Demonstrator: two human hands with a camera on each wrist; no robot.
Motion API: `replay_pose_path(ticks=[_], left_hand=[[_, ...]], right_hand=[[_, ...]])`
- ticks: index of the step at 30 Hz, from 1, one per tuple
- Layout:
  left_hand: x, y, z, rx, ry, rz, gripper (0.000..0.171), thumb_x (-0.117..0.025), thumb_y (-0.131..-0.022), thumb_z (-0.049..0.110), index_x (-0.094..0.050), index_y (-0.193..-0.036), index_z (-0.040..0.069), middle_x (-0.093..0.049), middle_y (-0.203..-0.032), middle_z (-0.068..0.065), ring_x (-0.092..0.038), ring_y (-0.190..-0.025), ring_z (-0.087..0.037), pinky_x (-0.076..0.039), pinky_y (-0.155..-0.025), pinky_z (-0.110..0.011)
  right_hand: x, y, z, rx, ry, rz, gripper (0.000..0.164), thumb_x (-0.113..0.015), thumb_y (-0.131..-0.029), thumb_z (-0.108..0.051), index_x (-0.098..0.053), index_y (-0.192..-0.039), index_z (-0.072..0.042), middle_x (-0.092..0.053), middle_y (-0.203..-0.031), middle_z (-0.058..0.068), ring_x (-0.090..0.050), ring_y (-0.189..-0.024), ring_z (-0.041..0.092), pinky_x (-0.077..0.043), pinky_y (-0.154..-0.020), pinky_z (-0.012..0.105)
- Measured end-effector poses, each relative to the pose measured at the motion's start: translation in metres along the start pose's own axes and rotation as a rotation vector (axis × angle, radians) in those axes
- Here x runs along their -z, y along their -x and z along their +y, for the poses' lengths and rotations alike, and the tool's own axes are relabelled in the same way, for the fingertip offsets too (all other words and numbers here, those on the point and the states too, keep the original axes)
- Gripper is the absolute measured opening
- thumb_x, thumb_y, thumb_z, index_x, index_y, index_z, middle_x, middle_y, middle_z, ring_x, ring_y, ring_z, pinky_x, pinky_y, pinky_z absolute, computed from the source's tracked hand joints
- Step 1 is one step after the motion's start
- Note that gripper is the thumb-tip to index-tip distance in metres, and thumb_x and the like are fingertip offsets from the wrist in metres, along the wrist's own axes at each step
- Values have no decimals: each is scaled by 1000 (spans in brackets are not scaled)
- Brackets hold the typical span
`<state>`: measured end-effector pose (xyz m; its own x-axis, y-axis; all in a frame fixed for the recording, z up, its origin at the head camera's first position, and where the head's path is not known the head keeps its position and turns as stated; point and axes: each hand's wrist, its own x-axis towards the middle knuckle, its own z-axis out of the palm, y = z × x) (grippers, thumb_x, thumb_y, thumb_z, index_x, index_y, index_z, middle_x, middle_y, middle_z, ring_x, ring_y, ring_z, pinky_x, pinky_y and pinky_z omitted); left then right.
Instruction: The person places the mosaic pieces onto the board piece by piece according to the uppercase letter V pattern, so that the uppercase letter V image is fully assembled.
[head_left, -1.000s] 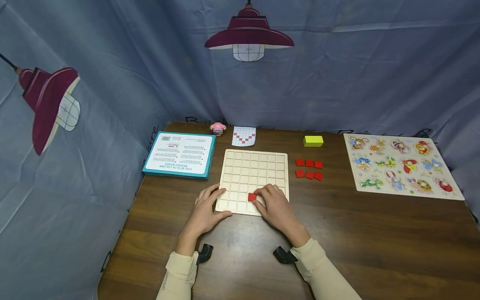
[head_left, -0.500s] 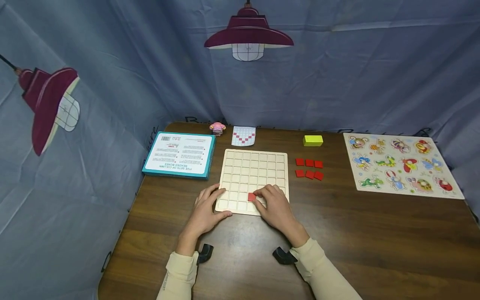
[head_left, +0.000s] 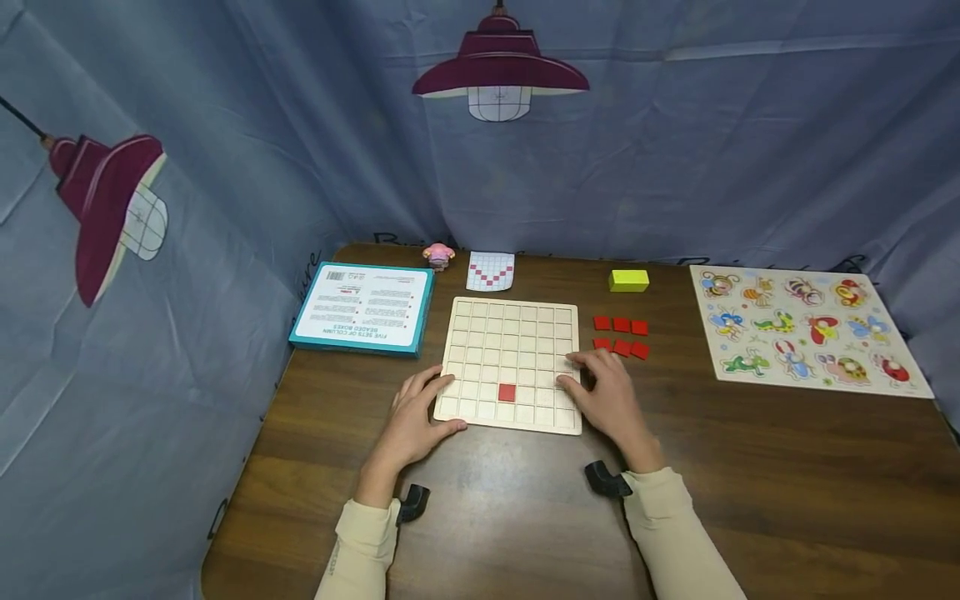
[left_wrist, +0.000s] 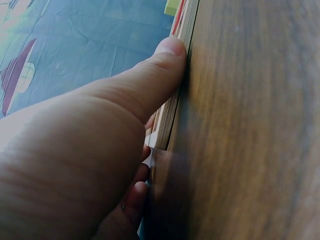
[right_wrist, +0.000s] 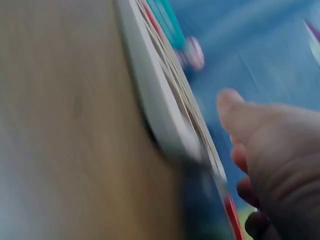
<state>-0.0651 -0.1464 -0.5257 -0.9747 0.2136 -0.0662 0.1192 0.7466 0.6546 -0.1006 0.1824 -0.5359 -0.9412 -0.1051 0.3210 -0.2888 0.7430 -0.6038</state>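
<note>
In the head view a pale wooden grid board [head_left: 536,360] lies on the table, with one red square tile [head_left: 507,392] in a cell near its front. My left hand [head_left: 414,423] rests at the board's front left corner, thumb against the front edge and fingers over the left side. The left wrist view shows that thumb [left_wrist: 167,55] along the board's edge. Above the board's right edge hovers my right hand [head_left: 609,400], holding nothing, thumb and index finger apart. Beyond its fingertips, several red tiles [head_left: 621,324] lie in two rows, the nearer row partly behind the hand.
A pattern card [head_left: 491,272], a pink figurine [head_left: 438,256] and a yellow block [head_left: 628,281] stand along the back. To the left lies a teal-edged box [head_left: 362,308]; to the right, an insect puzzle board [head_left: 810,333]. A grey curtain [head_left: 637,167] borders the table [head_left: 750,500].
My right hand has let go of the red tile, which stays in its cell, and has moved right to the board's edge near the loose tiles. The left hand has stayed put.
</note>
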Motion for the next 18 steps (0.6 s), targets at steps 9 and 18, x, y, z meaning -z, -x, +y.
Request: replay_pose_path(ticks=[9, 18], left_hand=[[1, 0, -1, -7, 8, 9, 78, -85, -82, 42, -53, -149, 18, -39, -161, -9, -33, -149, -34, -21, -121, -65], [1, 1, -2, -12, 15, 4, 77, -84, -83, 42, -53, -149, 18, -39, -161, -10, -32, -149, -35, -18, -122, -67]], right_hand=[[46, 0, 64, -265, 47, 107, 46, -84, -85, -17, -67, -123, 2, -64, -112, 24, -53, -107, 41, -39, -94, 53], [56, -2, 77, -373, 98, 50, 51, -77, -93, -23, -62, -134, 3, -62, -120, 28, -51, -116, 46, -39, -99, 58]])
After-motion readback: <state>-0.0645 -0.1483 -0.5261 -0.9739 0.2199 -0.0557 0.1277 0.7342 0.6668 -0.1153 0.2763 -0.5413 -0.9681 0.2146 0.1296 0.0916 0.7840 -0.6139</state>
